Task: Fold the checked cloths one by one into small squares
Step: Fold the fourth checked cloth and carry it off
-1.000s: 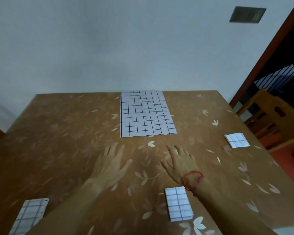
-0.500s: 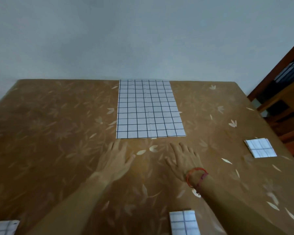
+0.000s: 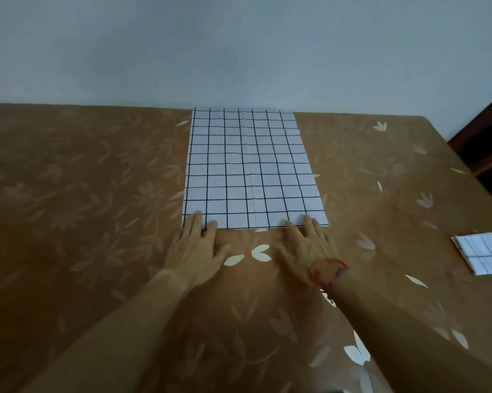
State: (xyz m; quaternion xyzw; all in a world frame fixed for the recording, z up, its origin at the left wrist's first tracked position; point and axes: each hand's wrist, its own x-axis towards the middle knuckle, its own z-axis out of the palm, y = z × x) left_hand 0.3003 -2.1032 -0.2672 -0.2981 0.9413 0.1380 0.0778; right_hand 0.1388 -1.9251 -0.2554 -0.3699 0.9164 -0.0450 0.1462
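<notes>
Head view: big white rectangular cloth with a dark blue grid [image 3: 250, 165] lies flat and unfolded on the brown leaf-print table cover [image 3: 83, 194], at 12 o'clock from the person, its far edge at the table's back edge by the pale grey wall [image 3: 239, 46]. Faint crease lines run along and across it. Left hand [image 3: 195, 251] palm down, fingers straight and slightly spread, fingertips [image 3: 197, 218] resting on the cloth's near edge close to the 7 o'clock corner; nothing gripped. Right hand [image 3: 307, 246] same pose, flat and wide, fingertips on the near edge close to the 5 o'clock corner; nothing gripped either. Both palms are over the table cover, short of the cloth. Thin red thread bracelet [image 3: 328, 272] round the right wrist. Small folded white square of the same checked fabric [image 3: 483, 255] sits at 3 o'clock near the table's right edge, well apart from the big cloth and both hands, partly cut by the frame. Dark brown wooden frame [image 3: 483, 129] shows at 2 o'clock beyond the table; blurred, can't tell what it belongs to
</notes>
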